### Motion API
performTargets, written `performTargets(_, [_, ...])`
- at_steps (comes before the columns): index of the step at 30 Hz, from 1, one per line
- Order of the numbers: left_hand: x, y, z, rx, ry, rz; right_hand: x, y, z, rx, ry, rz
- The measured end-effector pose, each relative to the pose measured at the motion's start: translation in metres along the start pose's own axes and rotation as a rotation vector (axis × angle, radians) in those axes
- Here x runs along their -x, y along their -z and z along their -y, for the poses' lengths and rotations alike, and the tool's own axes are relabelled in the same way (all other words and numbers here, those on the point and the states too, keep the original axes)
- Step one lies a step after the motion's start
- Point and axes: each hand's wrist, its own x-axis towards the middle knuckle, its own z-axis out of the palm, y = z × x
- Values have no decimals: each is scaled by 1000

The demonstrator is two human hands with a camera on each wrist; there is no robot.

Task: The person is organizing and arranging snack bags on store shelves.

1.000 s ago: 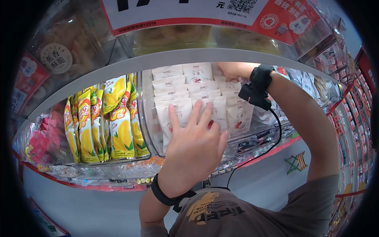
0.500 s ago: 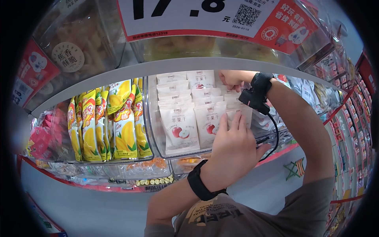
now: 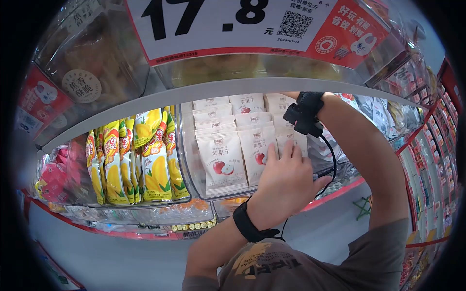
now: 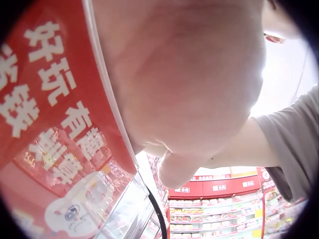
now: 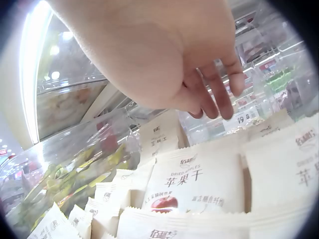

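White packets of dried apples [image 3: 223, 162] stand in rows in a clear bin. My left hand [image 3: 286, 179] lies with its fingers extended over the front packet in the right-hand row [image 3: 291, 140]. Its palm [image 4: 184, 74] fills much of the left wrist view, beside a red sign. My right hand [image 5: 164, 59] is above the packets at the back of the bin, its fingers hanging loosely bent with nothing between them. From the head, that hand is mostly hidden by the shelf lip, and its wrist camera [image 3: 305, 114] shows below it.
Yellow mango-printed bags [image 3: 158, 160] fill the bin to the left, beside pink packages [image 3: 56, 177]. A grey shelf lip [image 3: 218, 87] crosses above the packets, under a price sign [image 3: 208, 24]. A black cable [image 3: 332, 155] hangs from the right wrist.
My left hand has moved from the middle packets to the right-hand row. My right hand has gone further back under the shelf lip.
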Motion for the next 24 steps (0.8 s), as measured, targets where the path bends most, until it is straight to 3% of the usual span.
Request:
performTargets(8, [5,-5,1,-25,-36,-121,-42,-30,5,-129,127,-222])
performTargets(24, [3,-2,-1,-49,-13,-38,-99,-51,-15,-297,163,-364])
